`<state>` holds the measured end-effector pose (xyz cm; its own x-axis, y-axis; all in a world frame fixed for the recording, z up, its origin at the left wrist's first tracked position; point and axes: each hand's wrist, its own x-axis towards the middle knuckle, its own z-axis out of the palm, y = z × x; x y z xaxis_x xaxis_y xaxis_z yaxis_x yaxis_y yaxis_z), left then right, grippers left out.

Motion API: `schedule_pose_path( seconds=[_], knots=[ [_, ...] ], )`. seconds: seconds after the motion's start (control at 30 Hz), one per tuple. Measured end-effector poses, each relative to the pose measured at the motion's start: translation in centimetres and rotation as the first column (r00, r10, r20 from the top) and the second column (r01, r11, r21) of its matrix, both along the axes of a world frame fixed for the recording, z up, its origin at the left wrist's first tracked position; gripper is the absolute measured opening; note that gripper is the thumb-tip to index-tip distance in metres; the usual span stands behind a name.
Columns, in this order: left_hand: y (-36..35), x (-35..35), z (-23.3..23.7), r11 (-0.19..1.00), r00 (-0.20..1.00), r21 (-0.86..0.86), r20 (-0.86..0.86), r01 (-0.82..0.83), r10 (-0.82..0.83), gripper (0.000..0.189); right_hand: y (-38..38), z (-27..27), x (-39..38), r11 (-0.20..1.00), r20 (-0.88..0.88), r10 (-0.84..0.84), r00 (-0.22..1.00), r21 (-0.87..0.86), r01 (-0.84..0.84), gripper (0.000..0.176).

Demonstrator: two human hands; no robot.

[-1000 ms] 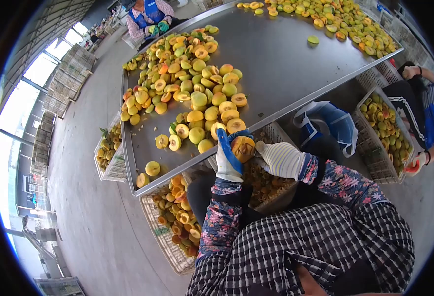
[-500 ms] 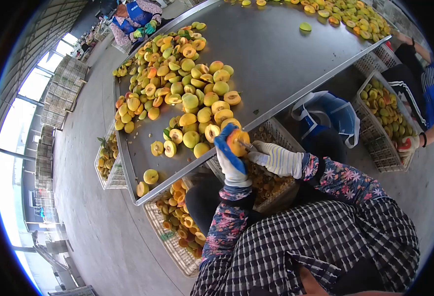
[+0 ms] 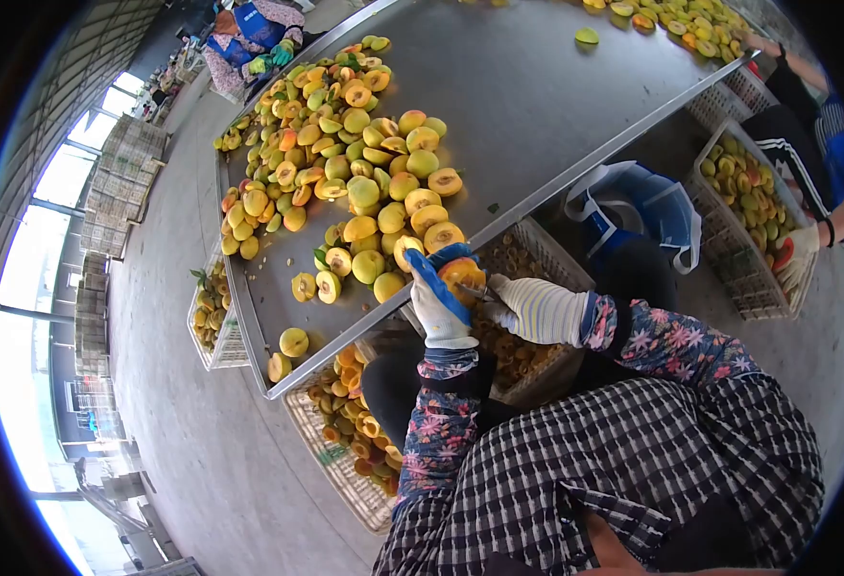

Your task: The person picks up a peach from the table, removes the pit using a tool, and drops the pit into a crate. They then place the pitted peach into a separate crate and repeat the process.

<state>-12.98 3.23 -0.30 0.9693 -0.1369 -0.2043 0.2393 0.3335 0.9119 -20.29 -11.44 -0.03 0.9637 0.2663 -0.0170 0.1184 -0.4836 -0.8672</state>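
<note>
My left hand (image 3: 438, 315), in a white glove with a blue palm, is closed around a peach half (image 3: 461, 276) at the front edge of the metal table. My right hand (image 3: 545, 309), in a striped white glove, grips a small metal pitting tool (image 3: 486, 296) whose tip is against the cut side of the fruit; its exact shape is mostly hidden. Just beyond my left hand lies a heap of peach halves (image 3: 364, 192) on the table (image 3: 527, 106), some showing their stones.
Below my hands stands a crate (image 3: 554, 257) holding peach scraps. A crate of hollowed halves (image 3: 350, 499) is at lower left. A blue bag (image 3: 666, 226) and a full crate (image 3: 758, 302) stand to the right, beside a co-worker's gloved hand (image 3: 798, 248). Another person (image 3: 254, 38) works at far left.
The peach half has turned in my left hand so its cut face shows differently, and both hands have shifted slightly. At right, the co-worker's gloved hand has moved up over the crate.
</note>
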Motion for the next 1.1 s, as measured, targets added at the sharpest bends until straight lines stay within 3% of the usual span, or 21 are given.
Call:
schedule_pose_path(
  seconds=[0.1,0.23,0.3,0.37,0.43,0.47,0.53,0.6,0.67,0.7,0.73,0.77,0.83,0.9,0.97,1.0,1.03,1.07,1.1],
  knots=[
    [0.3,0.2,0.1,0.996,0.997,0.048,0.002,0.072,-0.073,0.071,-0.4,-0.6,0.4,0.962,-0.042,0.117,0.992,0.253,-0.103,0.032],
    [0.4,0.6,0.1,0.983,0.973,-0.012,-0.143,0.182,-0.182,0.073,-0.5,1.4,0.0,0.972,-0.153,0.091,0.984,-0.201,-0.121,0.037],
    [0.2,0.5,0.0,0.986,0.972,-0.050,-0.167,0.158,-0.165,0.074,0.2,-4.8,0.4,0.989,0.002,0.106,0.994,0.106,-0.105,0.037],
    [0.3,0.3,-0.3,0.985,0.973,-0.074,-0.159,0.157,-0.167,0.074,0.3,-4.4,0.2,0.957,-0.158,0.105,0.982,0.286,-0.056,0.036],
    [0.4,0.5,-0.7,0.978,0.973,-0.087,-0.116,0.189,-0.199,0.073,-0.4,3.6,-0.5,0.953,-0.587,0.120,0.801,0.293,0.072,0.036],
    [0.3,0.3,-0.7,0.982,0.977,-0.101,-0.124,0.160,-0.172,0.072,-0.5,3.8,-0.6,0.954,-0.570,0.128,0.812,0.296,0.057,0.034],
    [-0.2,-0.1,-0.7,0.986,0.983,-0.133,-0.140,0.099,-0.118,0.070,-0.4,-3.7,0.1,0.964,-0.160,0.114,0.981,0.255,-0.070,0.033],
    [-0.2,-0.3,-0.6,0.977,0.979,-0.176,-0.140,0.124,-0.150,0.068,-0.7,-5.0,0.2,0.992,0.066,0.119,0.991,0.035,-0.121,0.034],
    [0.1,-0.3,-0.7,0.968,0.979,-0.190,-0.088,0.163,-0.182,0.064,-1.6,-0.8,-0.3,0.940,0.070,0.142,0.987,-0.322,-0.112,0.038],
    [-0.3,-0.3,-0.9,0.934,0.973,-0.353,-0.195,0.049,-0.125,0.061,-1.7,0.2,-0.3,0.957,0.052,0.142,0.988,-0.262,-0.124,0.029],
    [-0.5,-0.4,-0.8,0.925,0.979,-0.375,-0.156,0.062,-0.129,0.059,-1.4,-0.3,-0.4,0.995,0.044,0.092,0.995,0.023,-0.093,0.029],
    [-0.4,-0.5,-0.7,0.916,0.983,-0.394,-0.125,0.074,-0.133,0.056,-1.0,-1.5,-0.5,0.950,0.012,0.046,0.999,0.310,-0.047,0.029],
    [-0.2,-0.7,-0.7,0.918,0.976,-0.388,-0.157,0.078,-0.149,0.052,-0.3,-6.5,-0.1,0.945,0.146,0.024,0.989,0.319,-0.070,0.030],
    [-0.3,-0.4,-0.9,0.931,0.974,-0.354,-0.159,0.093,-0.158,0.049,-0.5,-6.5,-0.1,0.984,0.136,0.027,0.990,0.170,-0.050,0.032],
    [-0.3,-0.2,-1.3,0.952,0.979,-0.290,-0.145,0.096,-0.143,0.046,-0.2,-1.8,-0.9,0.988,-0.031,0.033,0.999,-0.152,-0.037,0.033],
    [-0.1,-0.2,-1.3,0.940,0.972,-0.327,-0.175,0.092,-0.156,0.042,0.2,-1.9,-1.3,0.997,0.248,0.001,0.969,-0.080,0.019,0.031],
    [0.2,-0.3,-1.3,0.940,0.976,-0.322,-0.141,0.112,-0.164,0.042,0.3,-1.0,-1.4,0.989,-0.023,-0.003,1.000,0.148,0.006,0.033],
    [0.4,-0.2,-1.3,0.939,0.980,-0.318,-0.106,0.127,-0.168,0.042,0.5,0.6,-1.4,0.934,-0.293,0.051,0.955,0.351,0.058,0.034],
    [0.5,-0.3,-1.5,0.939,0.982,-0.314,-0.072,0.143,-0.174,0.042,0.7,1.6,-1.5,0.845,-0.533,0.144,0.834,0.505,0.176,0.036]
  ],
)
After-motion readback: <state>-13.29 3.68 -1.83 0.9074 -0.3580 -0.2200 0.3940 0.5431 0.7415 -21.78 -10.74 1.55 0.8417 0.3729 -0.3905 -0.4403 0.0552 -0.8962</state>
